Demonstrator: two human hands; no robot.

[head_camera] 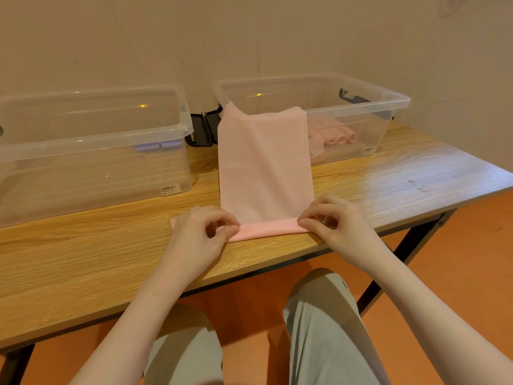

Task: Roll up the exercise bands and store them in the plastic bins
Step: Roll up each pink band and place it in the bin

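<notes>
- Two hands work the near end of one pink exercise band (265, 165); fingers of both are curled.
- Left hand (198, 237): thumb and fingertips pinch the left end of the rolled edge (269, 230), knuckles up, wrist over the table's front edge.
- Right hand (337, 222): thumb and fingertips pinch the right end of the same rolled edge, fingers bent tightly together.
- Rolled edge: a narrow, flattened tube lying on the wooden table (83, 262) between the two hands, close to the table's near edge.
- Rest of the band: flat and unrolled, running away from the hands across the table, then rising up the front wall of the right plastic bin (388, 107); its far end is draped over that bin's rim.
- Right bin, clear: holds several pink rolled bands (341, 138) on its floor, seen end-on through the front wall; a dark latch sits on its far right rim.
- Left plastic bin (91, 151), clear: holds lilac rolled bands (155, 147) near its right wall; barcode sticker on its front.
- Black latch handles (204, 130) meet between the two bins.
- Bins stand side by side against the wall, apart from both hands.
- Person's knees in grey trousers show below the table; floor is orange.
</notes>
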